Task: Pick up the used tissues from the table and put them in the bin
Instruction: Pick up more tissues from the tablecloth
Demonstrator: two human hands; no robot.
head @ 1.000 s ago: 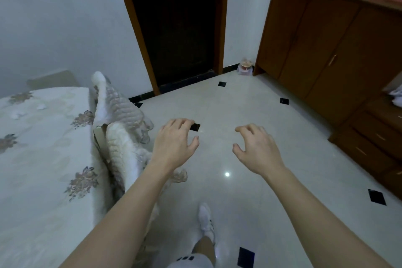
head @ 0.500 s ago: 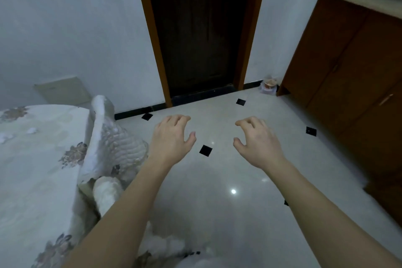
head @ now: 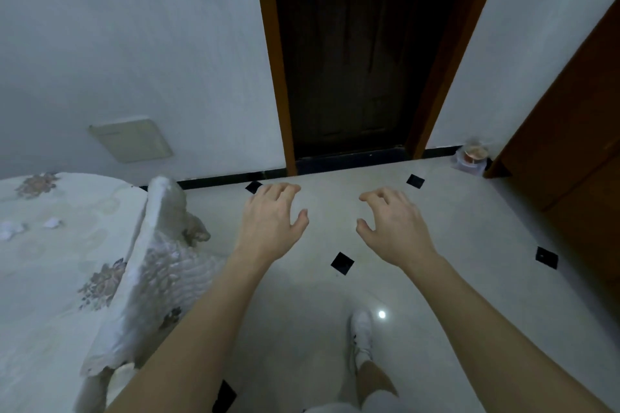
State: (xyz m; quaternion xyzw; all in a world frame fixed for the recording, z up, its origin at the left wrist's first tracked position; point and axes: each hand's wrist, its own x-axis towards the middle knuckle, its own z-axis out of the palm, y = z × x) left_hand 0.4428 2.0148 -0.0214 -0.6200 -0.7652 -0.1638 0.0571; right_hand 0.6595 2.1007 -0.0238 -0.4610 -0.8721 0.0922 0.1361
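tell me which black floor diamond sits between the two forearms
The black diamond just below the wrists, between both forearms; the others lie near the door or out toward the cabinet.

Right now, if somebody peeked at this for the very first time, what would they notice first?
Probably the two bare hands, the left hand and the right hand, held out empty over the shiny floor. Straight ahead stands a dark door. At the left lies a flowered bed cover with small white scraps on it.
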